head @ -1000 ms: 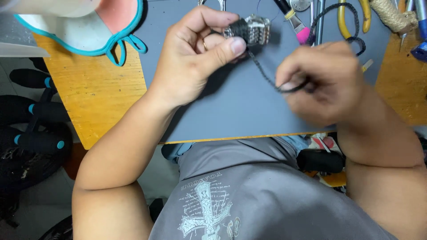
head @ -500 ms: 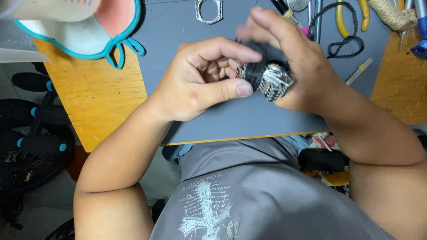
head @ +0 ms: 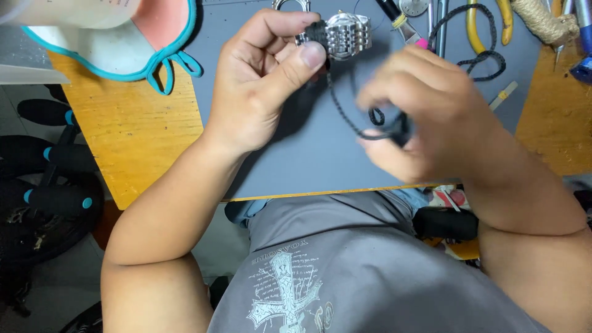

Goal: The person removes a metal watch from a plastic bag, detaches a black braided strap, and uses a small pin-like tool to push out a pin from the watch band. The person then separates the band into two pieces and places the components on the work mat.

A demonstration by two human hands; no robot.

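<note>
My left hand (head: 262, 80) pinches a silver metal watch band (head: 346, 34) between thumb and fingers, held above the grey mat (head: 320, 154). A thin black cord (head: 351, 120) runs from the band down to my right hand (head: 425, 117), which is blurred with motion and closed around the cord's other end. The cord hangs in a loose curve between the two hands, with a small loop near the right fingers.
The grey mat lies on a wooden table (head: 132, 142). Pliers with yellow handles (head: 478, 24), a coil of black cord (head: 478, 58), a roll of twine (head: 542, 18) and small tools sit along the far edge. A teal-edged pink item (head: 148, 43) lies at far left.
Half a second ago both hands were together around the watch band. Now my right hand has pulled away to the right and down, drawing the black cord out, while the left raised the band.
</note>
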